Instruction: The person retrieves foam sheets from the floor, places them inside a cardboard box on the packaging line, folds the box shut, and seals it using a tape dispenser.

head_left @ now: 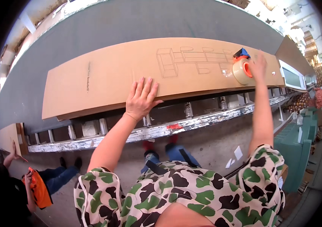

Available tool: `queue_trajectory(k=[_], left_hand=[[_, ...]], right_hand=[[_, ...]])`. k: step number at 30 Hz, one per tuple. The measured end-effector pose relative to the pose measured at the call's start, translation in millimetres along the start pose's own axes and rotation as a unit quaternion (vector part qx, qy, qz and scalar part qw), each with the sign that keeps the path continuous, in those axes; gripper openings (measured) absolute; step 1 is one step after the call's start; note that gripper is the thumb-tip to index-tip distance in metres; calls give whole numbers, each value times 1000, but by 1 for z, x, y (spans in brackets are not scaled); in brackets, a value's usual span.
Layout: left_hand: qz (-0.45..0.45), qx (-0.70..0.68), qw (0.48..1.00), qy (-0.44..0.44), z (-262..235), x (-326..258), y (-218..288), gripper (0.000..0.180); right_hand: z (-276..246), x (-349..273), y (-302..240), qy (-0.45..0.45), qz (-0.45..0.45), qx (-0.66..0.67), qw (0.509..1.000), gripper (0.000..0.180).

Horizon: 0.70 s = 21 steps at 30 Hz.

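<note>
Across the grey work surface, its near edge reaching out over the gap beside a scuffed, paint-flecked rail, lies a long cardboard carton, flat and running left to right. A handheld packing-tape dispenser stands on its right part, beside the printed line drawing, its tape roll wound on an orange core.

The left hand is open, palm down, fingers extended and only slightly apart, thumb out to the side; it presses on the carton near the middle of its near edge and grips nothing. The right hand is at the dispenser's far right side, blurred (motion, most likely), so I cannot tell whether its fingers close on the handle or merely touch it.

The step looks like taping the carton. To do it well, I would keep that left palm flat and firm, clear of the tape's line, so the cardboard cannot slide or tip over its overhanging edge. The dispenser should be held squarely by its handle, with the roll in line with the seam, and drawn at an even pace under light downward pressure; a twist would likely wrinkle the strip. Fingers should stay away from the cutting end.
</note>
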State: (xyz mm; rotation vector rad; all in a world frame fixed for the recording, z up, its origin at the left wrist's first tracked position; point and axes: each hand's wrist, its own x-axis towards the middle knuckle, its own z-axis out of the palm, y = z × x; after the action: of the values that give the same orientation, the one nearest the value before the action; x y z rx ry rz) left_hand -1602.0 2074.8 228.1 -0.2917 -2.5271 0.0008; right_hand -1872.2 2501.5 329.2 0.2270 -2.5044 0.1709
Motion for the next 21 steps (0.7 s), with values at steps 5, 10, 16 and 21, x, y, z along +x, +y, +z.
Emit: queue_trajectory(k=[5,10,16,21], left_hand=[[0,2,1000,-17,-2,-12,-7,64],[-7,10,1000,-24,-9,-18,-13,60],[5,23,1000,-18,-2,-13,-20,59],[5,31,1000,4,-3,-24,-31,59]], right_hand=[[-2,-3,60,-369,113,78,919,59],[-12,5,15,-606,286,130,731,45],[-39,-56,-3,-451,352,316,757,45],[-87,-175,-81,-348,487,577,557,48]])
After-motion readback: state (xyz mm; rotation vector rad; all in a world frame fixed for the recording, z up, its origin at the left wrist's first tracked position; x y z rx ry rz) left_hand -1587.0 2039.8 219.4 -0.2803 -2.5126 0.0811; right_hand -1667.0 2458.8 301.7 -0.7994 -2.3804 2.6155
